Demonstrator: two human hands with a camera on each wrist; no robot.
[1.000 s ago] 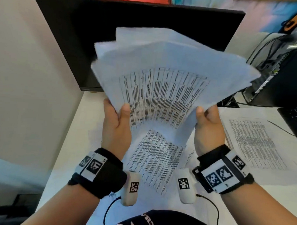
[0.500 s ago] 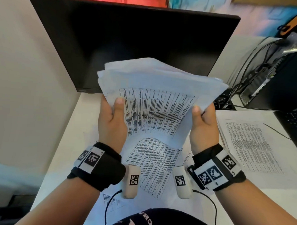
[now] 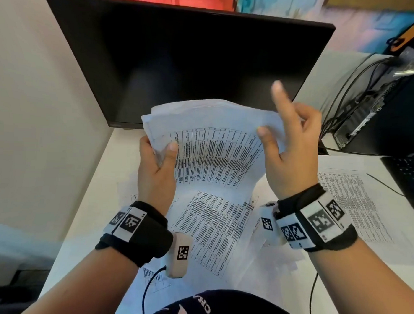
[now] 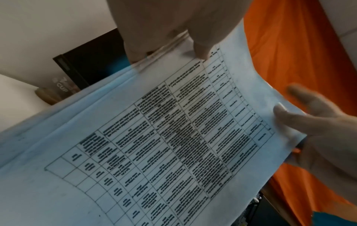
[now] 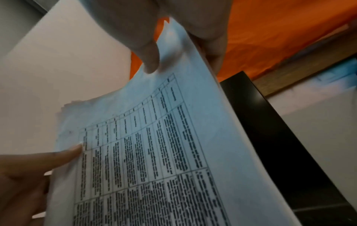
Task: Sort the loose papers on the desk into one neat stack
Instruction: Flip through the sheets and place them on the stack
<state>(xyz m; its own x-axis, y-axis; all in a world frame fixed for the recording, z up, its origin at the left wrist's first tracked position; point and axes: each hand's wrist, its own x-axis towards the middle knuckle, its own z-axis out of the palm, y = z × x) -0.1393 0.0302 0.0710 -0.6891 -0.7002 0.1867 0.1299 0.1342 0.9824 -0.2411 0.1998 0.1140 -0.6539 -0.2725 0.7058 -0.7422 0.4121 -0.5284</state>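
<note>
I hold a bundle of printed sheets (image 3: 213,157) upright over the desk (image 3: 100,187), in front of the monitor. My left hand (image 3: 158,164) grips its left edge, thumb on the front sheet. My right hand (image 3: 294,146) is at the bundle's upper right edge. Its thumb lies on the front sheet, its index finger points up, and the other fingers are loose behind. The left wrist view shows the table-printed front sheet (image 4: 173,137) and the right wrist view shows that sheet (image 5: 173,152) between thumb and fingers. Loose printed sheets (image 3: 212,228) lie on the desk below, another (image 3: 348,205) to the right.
A black monitor (image 3: 181,60) stands close behind the bundle. A dark computer box (image 3: 381,105) with cables sits at the back right, and a keyboard edge (image 3: 409,175) at the far right. A small paper (image 3: 153,278) lies near the desk's front edge.
The bundle has come down and drawn together from a wide fan. My right hand left the lower right corner and moved up to the upper right edge with fingers spread.
</note>
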